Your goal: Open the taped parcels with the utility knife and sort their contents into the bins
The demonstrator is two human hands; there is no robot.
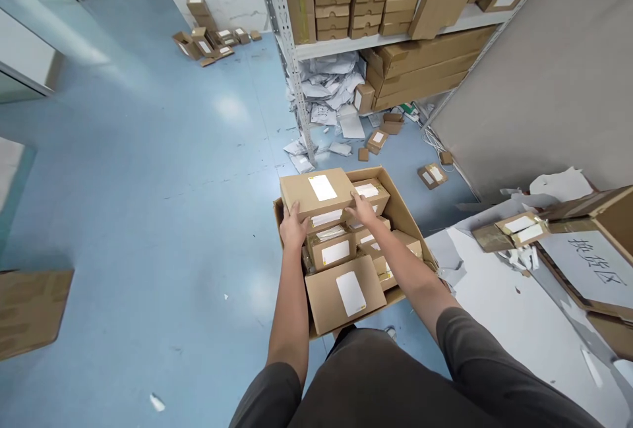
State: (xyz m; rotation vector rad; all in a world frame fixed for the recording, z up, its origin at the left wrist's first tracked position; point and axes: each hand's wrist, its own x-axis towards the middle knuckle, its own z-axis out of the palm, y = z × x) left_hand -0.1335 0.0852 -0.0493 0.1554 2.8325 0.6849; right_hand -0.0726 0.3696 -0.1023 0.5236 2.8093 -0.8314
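Both my hands grip a cardboard box (301, 192) with a white label on top, at the far end of a large open carton (403, 210). My left hand (293, 227) is on the box's near left corner, and my right hand (363, 209) holds its near right corner. Inside the carton lie several smaller labelled boxes. A brown box (324, 296) with a rounded white label is nearest my body, and a taped box (333, 253) sits just beyond it. What supports the carton underneath is hidden.
A metal shelf (341, 47) full of brown boxes stands ahead, with white paper packets (326, 85) heaped below. Small boxes (378, 141) lie on the blue floor. At right is a white table (487, 283) with an open carton (613, 217). Another large carton (34, 309) stands at left.
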